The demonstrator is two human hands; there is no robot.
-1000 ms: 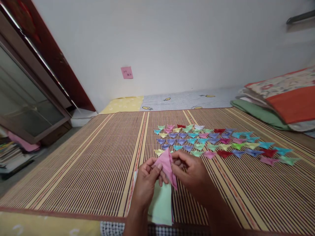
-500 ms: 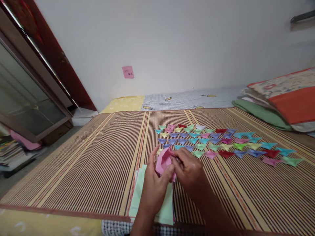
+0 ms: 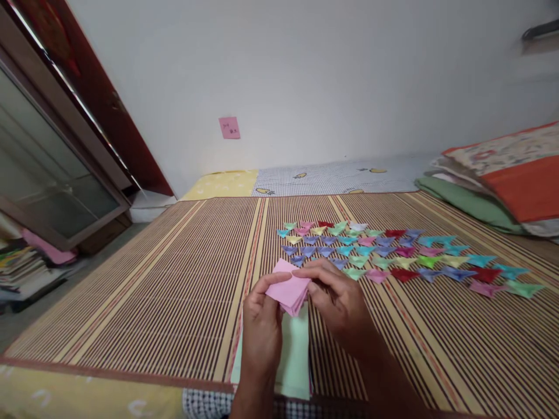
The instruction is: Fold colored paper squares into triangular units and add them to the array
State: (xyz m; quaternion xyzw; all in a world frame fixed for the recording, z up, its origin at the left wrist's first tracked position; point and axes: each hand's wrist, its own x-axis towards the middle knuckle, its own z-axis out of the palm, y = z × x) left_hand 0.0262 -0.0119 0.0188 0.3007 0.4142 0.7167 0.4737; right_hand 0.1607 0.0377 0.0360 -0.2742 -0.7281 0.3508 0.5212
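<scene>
In the head camera's view, my left hand [image 3: 262,329] and right hand [image 3: 345,305] gripped a folded pink paper [image 3: 288,288] between them, held up above a striped mat [image 3: 174,285]. My left hand grasped its left side, a finger laid across the top face; my right hand pinched its right corner between thumb and fingers. Several layers showed at the paper's lower point.

Below my hands, pale green sheets [image 3: 294,358] lay at the mat's near edge, partly covered by my left hand and wrist. Beyond and to the right, rows of small folded papers [image 3: 405,274] in red, pink, blue, purple, yellow, green and white spread over the mat, apart from one another in places and close together in others.

A yellow cloth [image 3: 227,183] and a checked cloth [image 3: 323,178] with yellow motifs bordered the mat's far side, against a pale wall [image 3: 314,75] that bore a pink note [image 3: 229,128] with dark writing. At right, an orange and patterned cushion [image 3: 524,180] rested beside green fabric [image 3: 469,203]; at far left, books [image 3: 26,265] sat stacked below a glass-paned door [image 3: 48,157].
</scene>
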